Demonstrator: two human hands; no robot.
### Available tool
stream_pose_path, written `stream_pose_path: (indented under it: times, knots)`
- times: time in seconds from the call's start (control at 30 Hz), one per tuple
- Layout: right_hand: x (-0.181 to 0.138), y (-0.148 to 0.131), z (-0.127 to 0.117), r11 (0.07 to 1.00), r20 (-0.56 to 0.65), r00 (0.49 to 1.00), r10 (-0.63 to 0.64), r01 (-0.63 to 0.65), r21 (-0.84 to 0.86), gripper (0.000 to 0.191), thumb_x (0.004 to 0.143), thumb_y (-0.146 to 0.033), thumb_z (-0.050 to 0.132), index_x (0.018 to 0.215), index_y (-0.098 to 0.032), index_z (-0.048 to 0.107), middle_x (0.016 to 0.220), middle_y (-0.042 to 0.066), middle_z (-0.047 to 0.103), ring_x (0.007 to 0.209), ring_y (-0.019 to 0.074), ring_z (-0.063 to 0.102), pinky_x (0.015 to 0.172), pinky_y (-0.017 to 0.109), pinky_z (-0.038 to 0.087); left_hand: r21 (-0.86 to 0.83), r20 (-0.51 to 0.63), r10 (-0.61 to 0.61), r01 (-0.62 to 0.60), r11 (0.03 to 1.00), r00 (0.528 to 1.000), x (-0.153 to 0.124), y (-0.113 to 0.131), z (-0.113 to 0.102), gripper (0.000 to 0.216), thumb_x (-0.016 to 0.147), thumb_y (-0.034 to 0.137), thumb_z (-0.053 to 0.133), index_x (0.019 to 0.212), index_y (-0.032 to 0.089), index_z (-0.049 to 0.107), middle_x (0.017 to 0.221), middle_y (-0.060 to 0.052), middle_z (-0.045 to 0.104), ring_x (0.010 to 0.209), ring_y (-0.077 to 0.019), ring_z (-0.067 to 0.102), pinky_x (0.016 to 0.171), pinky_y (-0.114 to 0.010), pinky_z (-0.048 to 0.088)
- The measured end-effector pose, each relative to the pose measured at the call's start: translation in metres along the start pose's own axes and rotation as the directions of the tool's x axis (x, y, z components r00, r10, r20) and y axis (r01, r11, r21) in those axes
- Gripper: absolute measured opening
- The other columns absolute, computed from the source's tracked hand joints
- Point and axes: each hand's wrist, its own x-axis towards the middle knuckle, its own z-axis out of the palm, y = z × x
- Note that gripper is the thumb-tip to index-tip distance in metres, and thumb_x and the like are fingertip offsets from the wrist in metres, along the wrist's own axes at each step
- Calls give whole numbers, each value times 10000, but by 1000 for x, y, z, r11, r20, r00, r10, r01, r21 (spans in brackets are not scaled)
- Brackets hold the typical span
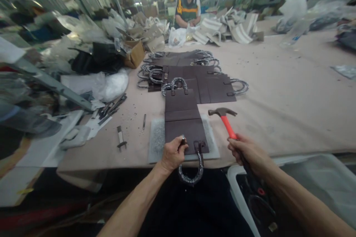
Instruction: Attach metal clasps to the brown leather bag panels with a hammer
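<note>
A dark brown leather bag panel (182, 118) lies on a pale cutting pad (157, 139) at the table's near edge. Its wrapped loop handle (191, 172) hangs over the edge toward me. My left hand (172, 153) is closed in a pinch on a small metal punch (183, 140) standing upright on the panel's near left corner, by the handle tab. My right hand (246, 152) grips the red handle of a claw hammer (226, 116), whose dark head is raised above the panel's right side.
More brown panels with wrapped handles (194, 77) are spread in rows further up the table. Small tools (121, 139) and scraps lie to the left, beside heaps of plastic and material. A person (188, 5) works at the far end. A white bin (306, 177) sits at my right.
</note>
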Motion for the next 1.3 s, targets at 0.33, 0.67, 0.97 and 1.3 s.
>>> stream_pose_path:
  times: [0.33,0.67,0.97,1.3]
  knots:
    - [-64,-48,13,264,282,652,-703,608,-749,327,1038,-398,380,765,-243,472,546,-13,550,417,141,427,475,312,222,15,17,-22,21,1000,1000,-3,-3,1,96,876,168,604,938,210,664,828,-37,750,741,-175,741,713,-261,608]
    - [-76,-53,21,144,322,555,-767,638,-757,281,1035,-293,403,758,-255,430,501,-39,479,379,144,377,442,319,193,49,25,-12,10,999,1000,-4,-5,1,86,853,178,619,897,205,688,744,-34,724,645,-168,705,639,-243,580]
    - [-73,-46,14,198,281,602,-747,606,-771,279,1028,-313,397,764,-246,457,508,-35,486,381,135,352,456,316,162,57,56,-27,24,998,998,-4,-5,1,92,880,188,616,939,206,684,792,-33,741,698,-176,723,677,-255,592]
    - [14,33,-30,730,-82,984,-160,62,-680,350,990,-360,351,721,-210,517,589,30,564,515,177,527,553,296,404,-41,132,-73,79,996,989,-4,-2,-8,183,927,228,610,1097,204,674,1006,-59,761,945,-194,745,881,-312,605]
